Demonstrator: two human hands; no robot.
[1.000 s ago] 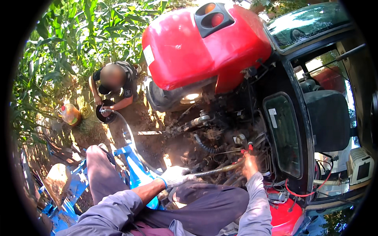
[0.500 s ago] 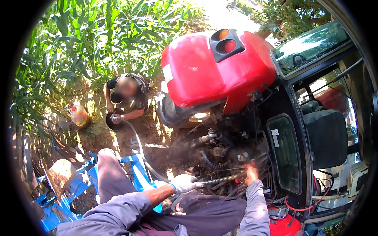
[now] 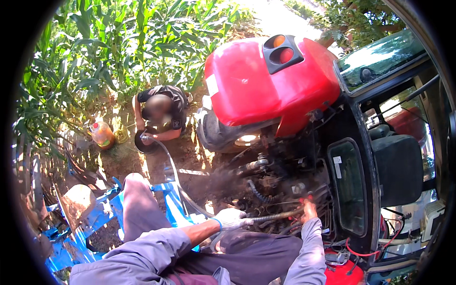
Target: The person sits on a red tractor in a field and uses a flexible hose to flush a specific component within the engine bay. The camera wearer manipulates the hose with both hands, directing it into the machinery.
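Observation:
My left hand wears a whitish knit glove and is closed round a long hose, corrugated and metal-coloured between my hands. My bare right hand is closed at that hose's right end, beside red fittings among lines on the tractor's rear; exactly what its fingertips grip is hard to make out. The hose's pale length runs up to a crouching co-worker, whose hand holds its nozzle over a black bucket. A dark haze hangs over the rear linkage.
A red tractor fender with tail lights rises above the wheel; the cab is at right. A blue implement lies beneath my legs. An orange-filled jug stands beside the co-worker, before corn plants.
The view has tilted, shifting tractor and co-worker down and rightward in the picture since the earliest frame. The dark haze around the linkage has grown. Both my hands keep their hold.

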